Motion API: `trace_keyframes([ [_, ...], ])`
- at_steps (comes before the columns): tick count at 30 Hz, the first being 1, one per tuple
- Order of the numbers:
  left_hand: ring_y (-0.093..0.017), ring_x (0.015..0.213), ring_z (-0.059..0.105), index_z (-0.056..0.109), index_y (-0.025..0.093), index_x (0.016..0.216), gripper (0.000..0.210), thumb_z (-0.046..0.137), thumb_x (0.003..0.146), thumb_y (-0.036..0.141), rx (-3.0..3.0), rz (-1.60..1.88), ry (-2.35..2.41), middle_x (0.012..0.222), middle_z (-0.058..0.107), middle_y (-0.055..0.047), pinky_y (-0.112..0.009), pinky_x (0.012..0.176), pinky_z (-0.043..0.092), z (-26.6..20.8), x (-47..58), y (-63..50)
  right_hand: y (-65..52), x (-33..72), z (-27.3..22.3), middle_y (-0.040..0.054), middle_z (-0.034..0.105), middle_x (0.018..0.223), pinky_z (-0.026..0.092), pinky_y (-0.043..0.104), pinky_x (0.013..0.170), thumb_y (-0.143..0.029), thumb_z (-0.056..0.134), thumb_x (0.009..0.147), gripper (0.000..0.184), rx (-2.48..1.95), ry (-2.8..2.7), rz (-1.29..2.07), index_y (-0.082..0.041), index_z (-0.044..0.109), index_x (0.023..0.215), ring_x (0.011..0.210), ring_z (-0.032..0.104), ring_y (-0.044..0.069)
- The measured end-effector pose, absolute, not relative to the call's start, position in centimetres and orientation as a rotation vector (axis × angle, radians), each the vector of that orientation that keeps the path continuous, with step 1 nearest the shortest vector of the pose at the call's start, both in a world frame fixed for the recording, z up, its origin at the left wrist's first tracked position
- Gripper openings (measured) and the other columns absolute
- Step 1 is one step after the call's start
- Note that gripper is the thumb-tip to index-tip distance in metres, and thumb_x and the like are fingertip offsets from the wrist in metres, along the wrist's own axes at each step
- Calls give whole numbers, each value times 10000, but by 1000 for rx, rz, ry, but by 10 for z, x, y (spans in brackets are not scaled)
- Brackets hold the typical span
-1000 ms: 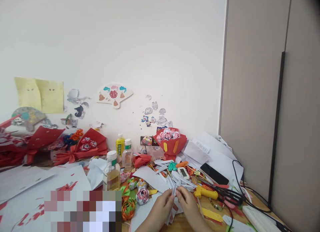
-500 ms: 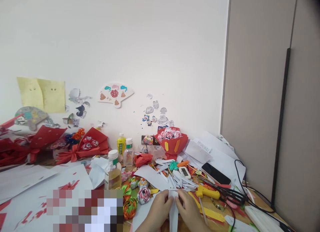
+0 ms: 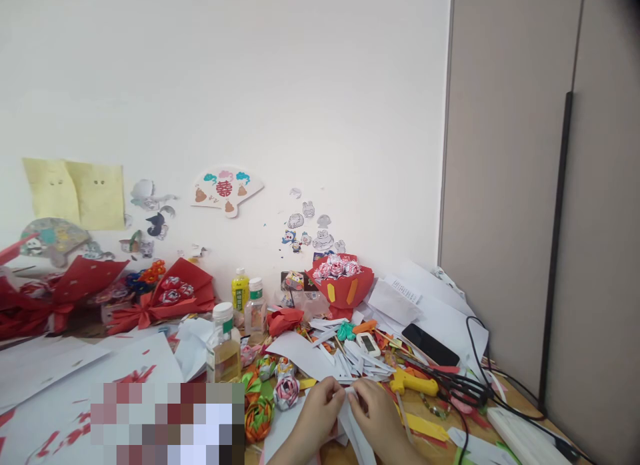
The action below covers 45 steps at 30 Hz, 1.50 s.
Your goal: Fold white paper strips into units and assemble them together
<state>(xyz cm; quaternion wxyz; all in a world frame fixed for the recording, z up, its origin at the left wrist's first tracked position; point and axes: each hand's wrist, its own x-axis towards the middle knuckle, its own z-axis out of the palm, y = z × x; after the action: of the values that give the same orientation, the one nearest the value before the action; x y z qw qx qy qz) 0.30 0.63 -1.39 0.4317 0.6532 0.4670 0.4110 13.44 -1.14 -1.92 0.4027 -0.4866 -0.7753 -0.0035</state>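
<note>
Head view, with the clock face centred on the two hands and 12 pointing toward the wall [image 3: 330, 91]: the task's thing, a white paper strip [image 3: 357, 433], lies between the palms, its far end at the fingertips and its length running toward the person at about 5. The right hand [image 3: 376, 411] pinches it between thumb and bent fingers. The left hand [image 3: 324, 409] has thumb and forefinger drawn together just beside that end; whether it grips the paper I cannot tell.

On the counter [image 3: 414, 405], a heap of folded white strips [image 3: 365, 363] sits near, at 12, with a red bouquet [image 3: 343, 288] beyond. A dark phone [image 3: 430, 345] is at 2, a yellow tool [image 3: 414, 383] between 2 and 3, black cables [image 3: 464, 389] near 3. At 9 sits a pink-and-white paper rose [image 3: 287, 392]; farther, between 9 and 10, stands a white-capped bottle [image 3: 225, 358].
</note>
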Motion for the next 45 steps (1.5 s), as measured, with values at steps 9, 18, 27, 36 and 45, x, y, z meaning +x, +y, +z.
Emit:
trace_keyframes([
  [9,-81,261,377,331,222,559,482,422,522,693,1505,1005,1185,318,364,107,-191,284,258,-20,4,13,-16,134,-15,20,601,760,340,245,657,-171,390,814,191,-1103,-2022,-80,-210,577,799,741,522,165],
  [18,-106,286,437,340,223,593,502,416,505,711,1419,913,1151,298,427,91,-206,312,298,-12,3,6,-14,136,-14,22,572,725,317,259,638,-161,372,824,206,-1156,-2136,-232,-204,567,775,717,494,169],
  [27,-99,264,408,346,221,593,496,437,490,697,1433,993,1139,258,375,108,-198,300,291,-20,3,14,-17,132,-12,25,569,753,338,250,658,-208,332,856,257,-1109,-2065,-75,-216,588,829,748,496,161],
  [36,-73,259,391,376,203,588,394,473,580,585,1498,1091,1080,310,376,112,-180,297,292,-20,5,12,-9,133,-17,34,594,760,367,247,685,-242,442,803,174,-1154,-1906,123,-196,605,765,768,522,172],
  [45,-67,297,434,411,184,605,346,493,620,519,1562,1103,1069,385,407,99,-170,320,318,-21,0,16,-8,134,-17,40,592,713,359,240,648,-264,386,824,257,-1154,-1873,176,-186,591,691,727,523,170],
])
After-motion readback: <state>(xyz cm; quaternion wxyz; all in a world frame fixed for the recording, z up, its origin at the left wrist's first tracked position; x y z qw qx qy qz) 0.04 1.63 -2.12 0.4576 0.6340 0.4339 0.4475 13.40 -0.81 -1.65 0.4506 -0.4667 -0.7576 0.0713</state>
